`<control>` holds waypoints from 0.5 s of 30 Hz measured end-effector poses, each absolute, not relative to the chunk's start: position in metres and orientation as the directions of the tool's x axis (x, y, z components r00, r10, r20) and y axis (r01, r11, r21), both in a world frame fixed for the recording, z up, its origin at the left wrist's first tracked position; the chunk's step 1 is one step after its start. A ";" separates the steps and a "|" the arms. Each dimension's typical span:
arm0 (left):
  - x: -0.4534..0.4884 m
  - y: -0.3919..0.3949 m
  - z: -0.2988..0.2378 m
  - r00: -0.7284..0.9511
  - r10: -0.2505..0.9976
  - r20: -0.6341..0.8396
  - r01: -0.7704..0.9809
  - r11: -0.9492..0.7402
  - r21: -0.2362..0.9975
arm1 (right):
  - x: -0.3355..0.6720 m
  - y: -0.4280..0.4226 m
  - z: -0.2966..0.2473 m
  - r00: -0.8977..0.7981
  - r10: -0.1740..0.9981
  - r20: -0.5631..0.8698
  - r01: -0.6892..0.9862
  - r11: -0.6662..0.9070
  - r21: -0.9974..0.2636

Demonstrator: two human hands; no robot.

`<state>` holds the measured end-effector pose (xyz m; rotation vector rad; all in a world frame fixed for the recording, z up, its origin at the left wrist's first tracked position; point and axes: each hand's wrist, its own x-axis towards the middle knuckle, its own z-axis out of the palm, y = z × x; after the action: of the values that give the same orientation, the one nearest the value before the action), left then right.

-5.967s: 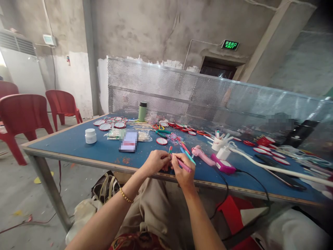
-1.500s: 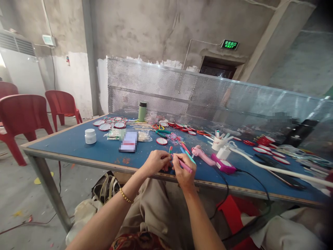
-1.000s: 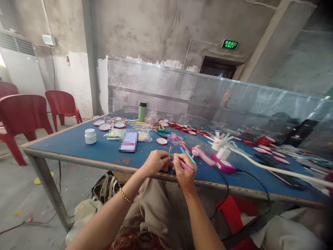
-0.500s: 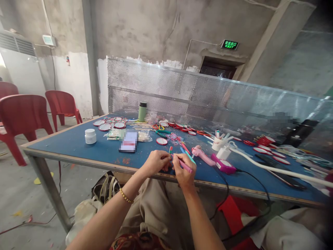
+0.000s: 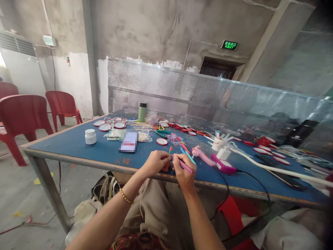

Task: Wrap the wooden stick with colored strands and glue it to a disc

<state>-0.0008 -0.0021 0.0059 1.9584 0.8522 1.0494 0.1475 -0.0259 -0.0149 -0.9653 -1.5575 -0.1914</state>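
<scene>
At the table's front edge my right hand [image 5: 185, 175] is closed round a pink pen [image 5: 186, 168] in a writing grip, its tip pointing left toward the other hand. My left hand [image 5: 156, 162] is closed just beside it, fingers pinched. A small thin piece with a red and green end [image 5: 170, 150] sticks up at its fingertips. The rest of that piece is hidden by the fingers, and its kind I cannot make out. Right behind my right hand lie teal and blue pens [image 5: 189, 155]. A pink glue gun [image 5: 203, 155] rests further right, beside a purple device [image 5: 225, 166] with a cord.
A phone [image 5: 128, 141], a white jar [image 5: 90, 136] and a green bottle [image 5: 142, 112] stand on the blue table [image 5: 65, 146]. Red-rimmed discs [image 5: 161, 141], pliers [image 5: 163, 132] and pink bands [image 5: 175, 139] lie behind my hands. A white cable [image 5: 262, 166] crosses the right side.
Both hands keep the same place and grip. At the far right, the dark shape behind the perforated panel differs slightly.
</scene>
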 end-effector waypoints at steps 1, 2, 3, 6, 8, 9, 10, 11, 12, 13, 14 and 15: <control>-0.001 -0.002 0.006 0.444 0.814 0.375 0.205 -0.499 0.842 | 0.147 -0.026 -0.015 0.076 0.461 0.884 0.663 0.639 -0.391; -0.001 -0.002 0.007 0.445 0.816 0.369 0.207 -0.494 0.844 | 0.147 -0.025 -0.015 0.075 0.461 0.884 0.662 0.640 -0.390; -0.001 -0.002 0.007 0.445 0.818 0.364 0.210 -0.491 0.846 | 0.147 -0.025 -0.015 0.075 0.462 0.884 0.662 0.640 -0.391; -0.001 -0.001 0.006 0.445 0.817 0.368 0.216 -0.497 0.841 | 0.147 -0.025 -0.016 0.087 0.462 0.882 0.665 0.633 -0.397; -0.001 -0.001 0.005 0.446 0.813 0.374 0.208 -0.501 0.840 | 0.147 -0.025 -0.016 0.098 0.461 0.882 0.668 0.626 -0.402; -0.001 0.000 0.005 0.446 0.812 0.376 0.201 -0.500 0.842 | 0.147 -0.026 -0.016 0.102 0.460 0.882 0.670 0.624 -0.403; -0.001 0.000 0.005 0.446 0.812 0.378 0.195 -0.500 0.844 | 0.147 -0.026 -0.016 0.104 0.459 0.882 0.670 0.623 -0.403; -0.001 0.000 0.004 0.445 0.811 0.380 0.193 -0.501 0.844 | 0.147 -0.026 -0.016 0.103 0.459 0.882 0.671 0.623 -0.403; -0.001 0.000 0.004 0.445 0.810 0.382 0.194 -0.503 0.842 | 0.147 -0.026 -0.016 0.102 0.460 0.882 0.670 0.624 -0.403; -0.001 0.000 0.004 0.444 0.810 0.382 0.197 -0.505 0.841 | 0.147 -0.026 -0.016 0.101 0.460 0.882 0.668 0.626 -0.403; -0.001 0.000 0.004 0.444 0.811 0.381 0.200 -0.505 0.840 | 0.147 -0.026 -0.016 0.101 0.460 0.882 0.666 0.628 -0.404; -0.001 0.000 0.004 0.444 0.812 0.378 0.201 -0.502 0.841 | 0.147 -0.026 -0.015 0.101 0.460 0.882 0.663 0.630 -0.404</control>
<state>-0.0012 -0.0005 0.0042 1.9568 0.8501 1.0492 0.1472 -0.0261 -0.0155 -0.9745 -1.5362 -0.1922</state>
